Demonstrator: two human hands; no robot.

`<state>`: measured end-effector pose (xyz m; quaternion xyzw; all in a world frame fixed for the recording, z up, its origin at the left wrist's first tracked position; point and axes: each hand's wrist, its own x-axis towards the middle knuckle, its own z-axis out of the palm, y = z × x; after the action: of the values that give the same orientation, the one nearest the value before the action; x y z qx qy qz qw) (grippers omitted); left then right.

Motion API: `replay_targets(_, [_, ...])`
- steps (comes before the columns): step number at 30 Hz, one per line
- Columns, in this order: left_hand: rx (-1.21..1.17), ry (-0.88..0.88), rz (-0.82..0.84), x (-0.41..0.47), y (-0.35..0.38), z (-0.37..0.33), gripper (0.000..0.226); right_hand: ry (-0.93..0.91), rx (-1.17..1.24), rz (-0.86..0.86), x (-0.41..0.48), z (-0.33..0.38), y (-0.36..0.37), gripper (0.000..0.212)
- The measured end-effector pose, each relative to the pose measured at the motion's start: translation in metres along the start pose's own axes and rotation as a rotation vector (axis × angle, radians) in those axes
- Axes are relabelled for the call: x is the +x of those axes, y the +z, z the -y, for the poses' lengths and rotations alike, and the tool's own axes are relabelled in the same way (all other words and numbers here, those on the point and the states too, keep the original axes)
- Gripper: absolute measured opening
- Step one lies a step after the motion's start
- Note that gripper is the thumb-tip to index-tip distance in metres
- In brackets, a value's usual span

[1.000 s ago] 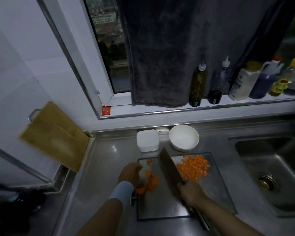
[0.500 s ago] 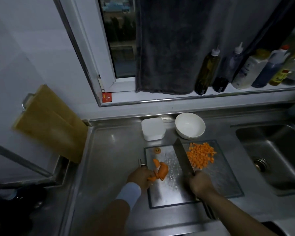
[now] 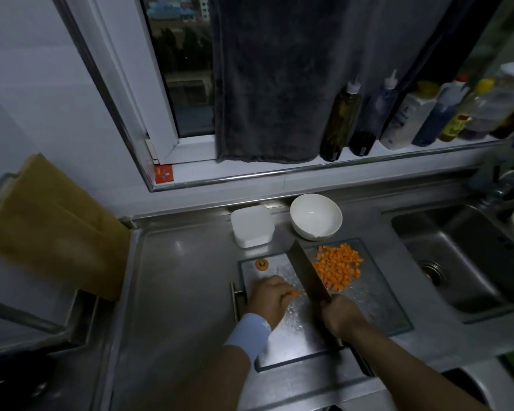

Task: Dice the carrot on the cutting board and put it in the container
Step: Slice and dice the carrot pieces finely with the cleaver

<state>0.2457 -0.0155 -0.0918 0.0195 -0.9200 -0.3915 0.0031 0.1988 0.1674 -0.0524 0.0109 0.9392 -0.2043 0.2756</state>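
Carrot piece (image 3: 293,293): lying on the cutting board (image 3: 377,310), mostly hidden under the left hand (image 3: 269,299); only its orange tip is showing, just beside the knife (image 3: 307,274)
Diced pile (image 3: 337,269): sitting on the board's far right part, on the other side of the blade
Cutting well: the piece is getting short, so the fingertips should be tucking back behind the knuckles while the blade is coming straight down in even slices; the glassy board is looking slippery, so slow strokes seem safer
Left hand: pressing the piece down, fingers curling over it
Right hand (image 3: 340,317): wrapping its fingers tight round the knife handle; the blade is angling away toward the far left
Containers: a white tub (image 3: 251,226) and a bowl (image 3: 315,216) are waiting just beyond the board; which is meant I cannot tell
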Motion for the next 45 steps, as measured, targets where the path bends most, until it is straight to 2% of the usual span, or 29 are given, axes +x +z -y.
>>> replay_targets(6, [0.263,0.062,0.151,0.022,0.026,-0.014,0.021,-0.023,-0.069,0.026,0.009,-0.011,-0.01,0.037])
replay_targets(9, [0.297,-0.003,0.029,0.023,0.022,-0.008,0.026,-0.055,-0.086,0.065,0.016,-0.017,-0.018,0.036])
replay_targets(12, [0.205,-0.254,-0.159,0.024,0.0,0.002,0.035,-0.09,-0.074,0.099,0.023,-0.019,-0.026,0.033])
replay_targets(14, [0.267,-0.375,-0.049,0.022,-0.013,0.013,0.038,-0.106,-0.074,0.117,0.026,-0.018,-0.031,0.033])
replay_targets(17, [0.369,-0.372,0.153,0.019,-0.019,0.028,0.032,-0.113,-0.071,0.142,0.028,-0.018,-0.035,0.035])
replay_targets(19, [0.352,-0.382,0.156,0.018,-0.024,0.024,0.014,-0.116,-0.072,0.155,0.029,-0.019,-0.036,0.036])
replay_targets(21, [0.336,-0.427,0.164,0.018,-0.027,0.022,0.013,-0.118,-0.067,0.161,0.031,-0.02,-0.037,0.037])
replay_targets(22, [0.317,-0.489,0.131,0.018,-0.027,0.02,0.013,-0.115,-0.063,0.165,0.032,-0.02,-0.038,0.037])
replay_targets(24, [0.218,-0.558,-0.06,0.014,-0.028,0.015,0.007,-0.115,-0.059,0.175,0.032,-0.021,-0.04,0.037])
replay_targets(27, [-0.027,-0.588,-0.287,0.012,-0.019,-0.004,0.005,-0.115,-0.038,0.183,0.032,-0.022,-0.042,0.037])
replay_targets(29, [-0.139,-0.574,-0.243,0.017,-0.008,-0.022,0.006,-0.115,-0.029,0.189,0.031,-0.023,-0.042,0.037])
replay_targets(32, [-0.077,-0.56,-0.099,0.023,0.014,-0.049,0.009,-0.122,-0.015,0.189,0.029,-0.024,-0.043,0.038])
replay_targets(37, [0.074,-0.689,-0.096,0.025,0.035,-0.072,0.017,-0.15,-0.018,0.186,0.027,-0.025,-0.041,0.038])
replay_targets(40, [0.176,-0.694,-0.038,0.02,0.036,-0.077,0.022,-0.174,-0.038,0.187,0.025,-0.027,-0.043,0.038])
replay_targets(45, [0.121,-0.686,-0.036,0.011,0.04,-0.071,0.036,-0.191,-0.035,0.194,0.024,-0.03,-0.042,0.036])
